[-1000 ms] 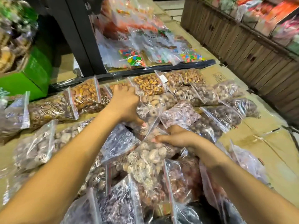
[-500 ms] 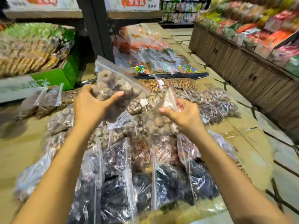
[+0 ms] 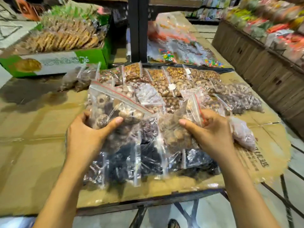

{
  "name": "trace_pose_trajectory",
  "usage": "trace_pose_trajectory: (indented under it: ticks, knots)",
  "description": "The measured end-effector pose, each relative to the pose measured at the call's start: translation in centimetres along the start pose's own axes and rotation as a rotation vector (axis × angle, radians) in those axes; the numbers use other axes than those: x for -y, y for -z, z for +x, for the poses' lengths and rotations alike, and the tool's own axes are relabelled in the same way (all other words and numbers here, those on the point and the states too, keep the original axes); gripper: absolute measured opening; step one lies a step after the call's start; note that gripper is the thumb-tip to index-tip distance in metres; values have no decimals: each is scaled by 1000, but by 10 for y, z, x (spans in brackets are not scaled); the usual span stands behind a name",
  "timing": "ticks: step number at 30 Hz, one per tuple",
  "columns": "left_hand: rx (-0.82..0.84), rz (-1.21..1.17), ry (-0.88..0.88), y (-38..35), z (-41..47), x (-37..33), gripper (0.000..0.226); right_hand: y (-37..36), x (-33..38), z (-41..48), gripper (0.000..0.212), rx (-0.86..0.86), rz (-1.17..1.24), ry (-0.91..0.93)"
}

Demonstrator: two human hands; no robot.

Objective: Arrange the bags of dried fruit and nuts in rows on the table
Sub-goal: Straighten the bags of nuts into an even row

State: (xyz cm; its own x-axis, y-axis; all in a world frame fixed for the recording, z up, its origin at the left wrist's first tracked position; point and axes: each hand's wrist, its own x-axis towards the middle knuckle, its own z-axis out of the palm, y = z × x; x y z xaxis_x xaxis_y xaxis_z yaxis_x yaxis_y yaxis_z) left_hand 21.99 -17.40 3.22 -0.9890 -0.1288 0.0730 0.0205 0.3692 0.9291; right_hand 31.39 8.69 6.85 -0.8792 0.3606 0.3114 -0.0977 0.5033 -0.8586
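My left hand [image 3: 89, 134] grips a clear zip bag of large brown dried fruit [image 3: 113, 106], held above the pile. My right hand [image 3: 209, 130] grips a second zip bag of brown nuts [image 3: 179, 127] by its top edge, beside the first. Under both hands lie several bags of dark dried fruit [image 3: 148, 163] at the front of the cardboard-covered table [image 3: 32, 150]. Rows of bags with almonds and other nuts [image 3: 174, 76] run across the back. A bag of purplish pieces [image 3: 243, 137] lies to the right of my right hand.
A green box of biscuits [image 3: 54, 61] stands at the back left. A black post [image 3: 137, 28] rises behind the rows, with bags of coloured sweets [image 3: 184, 51] beyond it. A wooden display counter [image 3: 263, 66] runs along the right. The table's front edge [image 3: 148, 204] is near my body.
Both hands went from reaching into the pile to lifting one bag each. They have since come lower and nearer to me, and the camera has pulled back from the table.
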Motion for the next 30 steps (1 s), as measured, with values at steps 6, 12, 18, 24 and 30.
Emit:
trace_pose_trajectory:
  ticks: [6,12,18,24,30]
  knots:
    - [107,-42,-29,84,13,53,85,-85,48,-49,28,-190,-146,10]
    - [230,-46,-34,144,32,81,75,-148,94,-83,33,-215,-18,-142]
    - [247,11,-72,163,64,92,66,-179,123,-82,21,-184,122,-227]
    - [322,13,-66,175,101,109,69,-204,132,-69,32,-154,5,-177]
    - [357,-4,-11,172,144,127,50,-225,133,-49,43,-169,-135,-80]
